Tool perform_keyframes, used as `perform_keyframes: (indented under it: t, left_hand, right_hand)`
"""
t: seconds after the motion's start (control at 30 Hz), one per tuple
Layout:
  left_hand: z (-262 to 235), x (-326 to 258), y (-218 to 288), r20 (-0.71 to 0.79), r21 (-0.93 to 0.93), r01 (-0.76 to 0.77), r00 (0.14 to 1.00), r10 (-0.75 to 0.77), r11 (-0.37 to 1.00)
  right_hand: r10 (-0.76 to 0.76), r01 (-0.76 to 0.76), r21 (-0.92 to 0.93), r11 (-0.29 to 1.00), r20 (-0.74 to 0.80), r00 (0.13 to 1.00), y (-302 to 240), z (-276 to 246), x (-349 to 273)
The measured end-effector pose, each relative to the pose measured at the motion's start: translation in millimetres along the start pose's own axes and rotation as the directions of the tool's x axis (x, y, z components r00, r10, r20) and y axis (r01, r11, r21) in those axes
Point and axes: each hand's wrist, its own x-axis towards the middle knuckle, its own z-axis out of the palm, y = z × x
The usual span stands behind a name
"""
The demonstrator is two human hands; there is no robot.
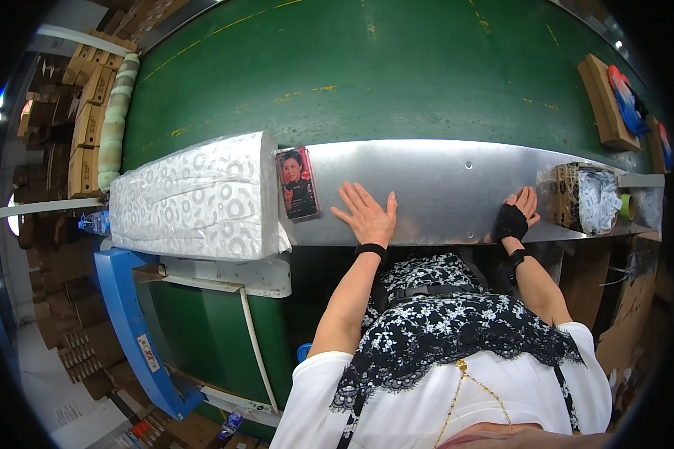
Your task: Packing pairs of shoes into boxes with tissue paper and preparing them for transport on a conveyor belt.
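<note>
My left hand [368, 215] lies palm down on the bare metal ledge [427, 172], fingers spread, a black band round its wrist. Just left of it is a phone [298, 183] with a red and black picture of a person; the hand does not touch it. On the ledge's right part rests my right hand [518, 213] in a black fingerless glove, its fingers extended and holding nothing visible. Closest to that hand is an open carton [568, 196] filled with crumpled white, printed slips [599, 200].
A plastic-covered stack of white sheets with grey rings [195, 198] fills the ledge's left end. Beyond runs a green conveyor belt [397, 75]. A cardboard box [606, 105] with a red and blue thing stands far right. A green tape roll [627, 207] sits beside the carton.
</note>
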Motion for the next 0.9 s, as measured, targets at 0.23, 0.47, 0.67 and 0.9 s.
perform_keyframes:
  t: [0.23,0.47,0.67,0.9]
  left_hand:
    - [-1.9,0.3,0.2,0.000,0.004,-0.004,1.000,0.004,1.000]
    - [-1.5,0.6,0.0,0.001,0.016,0.005,1.000,-0.005,1.000]
    - [-0.8,0.2,-0.2,0.001,0.006,0.001,1.000,-0.001,1.000]
    - [-1.2,0.1,-0.1,0.004,0.009,0.004,1.000,-0.004,1.000]
  right_hand:
    - [-0.017,0.017,-0.013,1.000,-0.024,1.000,3.0,5.3,-0.3]
    - [-0.029,0.029,-0.027,0.999,-0.007,1.000,2.0,1.8,0.3]
    - [-0.009,0.008,0.018,1.000,0.024,1.000,-0.8,-3.5,0.1]
    - [0.000,0.000,-0.002,1.000,0.035,0.999,-1.1,-2.6,-0.1]
